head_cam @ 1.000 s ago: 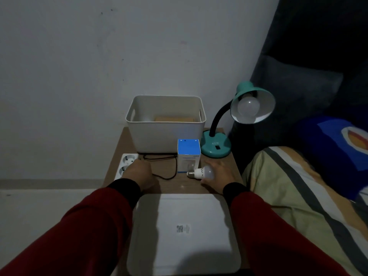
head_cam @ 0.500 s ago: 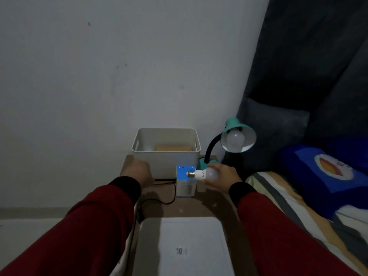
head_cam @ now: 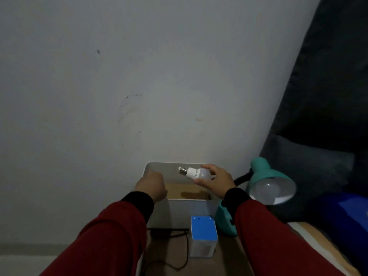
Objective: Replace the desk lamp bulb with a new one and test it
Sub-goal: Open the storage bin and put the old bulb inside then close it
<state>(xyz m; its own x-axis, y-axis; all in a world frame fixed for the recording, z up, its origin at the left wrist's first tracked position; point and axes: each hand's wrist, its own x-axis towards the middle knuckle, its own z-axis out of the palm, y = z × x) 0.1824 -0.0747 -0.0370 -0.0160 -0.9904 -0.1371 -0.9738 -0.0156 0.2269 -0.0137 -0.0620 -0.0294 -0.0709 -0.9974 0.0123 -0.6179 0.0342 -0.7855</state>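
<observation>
The right forearm hides most of the teal lamp base (head_cam: 225,222), and the left hand (head_cam: 151,185) covers the white bin's (head_cam: 191,212) left wall. Handwriting on the held bulb (head_cam: 196,173) is too small to read. The picture's lower edge cuts off the tabletop (head_cam: 225,263) and the black cable (head_cam: 185,255).

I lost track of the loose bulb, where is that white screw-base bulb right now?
In the head view, the white screw-base bulb is in the right hand, held above the white plastic bin, left of the teal desk lamp.

Single head view: looks forward, slightly down, near hands, facing wall (head_cam: 139,76) behind bin (head_cam: 191,208).
</observation>
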